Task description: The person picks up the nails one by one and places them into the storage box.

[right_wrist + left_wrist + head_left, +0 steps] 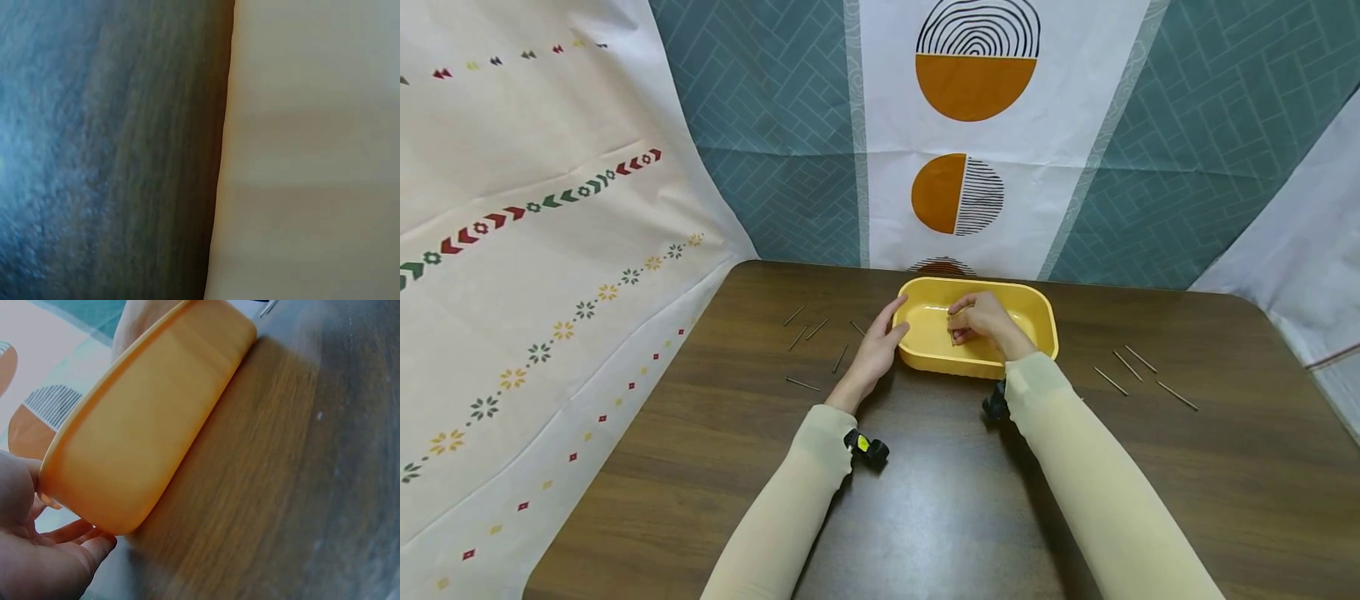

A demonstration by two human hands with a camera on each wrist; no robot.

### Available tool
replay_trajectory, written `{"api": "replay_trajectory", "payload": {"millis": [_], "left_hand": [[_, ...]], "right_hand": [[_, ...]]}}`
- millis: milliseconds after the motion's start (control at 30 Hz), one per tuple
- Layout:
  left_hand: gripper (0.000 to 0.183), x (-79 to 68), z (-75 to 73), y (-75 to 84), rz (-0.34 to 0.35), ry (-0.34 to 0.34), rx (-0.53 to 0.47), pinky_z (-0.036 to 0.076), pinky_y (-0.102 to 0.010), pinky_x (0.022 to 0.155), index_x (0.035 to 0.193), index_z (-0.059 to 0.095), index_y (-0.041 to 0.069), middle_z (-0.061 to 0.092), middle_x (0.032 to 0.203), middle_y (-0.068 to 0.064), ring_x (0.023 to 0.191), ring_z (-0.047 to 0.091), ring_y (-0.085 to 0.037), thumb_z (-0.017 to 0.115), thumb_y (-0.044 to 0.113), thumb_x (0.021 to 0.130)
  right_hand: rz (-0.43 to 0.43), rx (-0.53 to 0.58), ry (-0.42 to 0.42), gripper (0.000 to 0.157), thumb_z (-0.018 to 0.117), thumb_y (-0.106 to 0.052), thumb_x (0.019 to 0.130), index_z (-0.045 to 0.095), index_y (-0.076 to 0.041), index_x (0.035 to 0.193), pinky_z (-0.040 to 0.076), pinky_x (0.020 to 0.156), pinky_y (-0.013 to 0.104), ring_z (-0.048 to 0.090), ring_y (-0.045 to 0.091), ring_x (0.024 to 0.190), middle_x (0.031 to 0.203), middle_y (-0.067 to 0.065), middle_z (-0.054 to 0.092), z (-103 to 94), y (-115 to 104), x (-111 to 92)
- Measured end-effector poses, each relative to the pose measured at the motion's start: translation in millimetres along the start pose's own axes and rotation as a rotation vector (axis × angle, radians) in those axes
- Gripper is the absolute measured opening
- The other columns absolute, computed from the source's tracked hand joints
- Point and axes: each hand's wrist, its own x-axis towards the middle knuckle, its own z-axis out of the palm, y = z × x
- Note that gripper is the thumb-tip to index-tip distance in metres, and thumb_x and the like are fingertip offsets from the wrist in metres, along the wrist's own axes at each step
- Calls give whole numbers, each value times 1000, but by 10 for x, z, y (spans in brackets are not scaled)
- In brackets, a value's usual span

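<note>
At twelve o'clock on the brown wooden desk, the right hand pinched a thin metallic nail inside the yellow, rounded-rectangular plastic tray. The left hand, fingers relaxed, touched the tray's nine-o'clock side; a slack pinch could drop the nail.

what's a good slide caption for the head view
Left hand touching a yellow tray, right hand pinching a nail inside it, more nails scattered to either side.

I see a plain yellow tray, brown wood-grained worktop, pale cream sleeves and teal brick-patterned cloth, its white panel showing orange-and-black-lined circles.
</note>
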Motion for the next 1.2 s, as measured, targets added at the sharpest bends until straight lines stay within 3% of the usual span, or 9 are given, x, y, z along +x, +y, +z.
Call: {"api": "replay_trajectory", "payload": {"millis": [600, 867, 1200], "left_hand": [[53, 18, 33, 64, -14, 5, 0, 24, -44, 126, 161, 40, 26, 28, 170, -1, 157, 23, -23, 48, 13, 111], [53, 11, 20, 40, -14, 7, -5, 25, -45, 125, 161, 40, 26, 28, 170, -2, 157, 23, -23, 48, 13, 111], [52, 4, 15, 7, -4, 13, -6, 23, -44, 126, 161, 41, 24, 28, 170, -3, 157, 23, -24, 49, 15, 110]], "right_hand": [[-30, -137, -23, 25, 65, 11, 94, 61, 18, 118, 57, 54, 24, 59, 13, 55, 74, 10, 63, -55, -12, 24], [-17, -120, -31, 31, 65, 9, 96, 61, 18, 125, 58, 55, 25, 61, 13, 55, 75, 11, 64, -47, -23, 30], [-31, -20, -103, 36, 55, 2, 104, 50, 18, 136, 61, 65, 32, 65, 18, 62, 82, 16, 66, -150, -105, -45]]}}
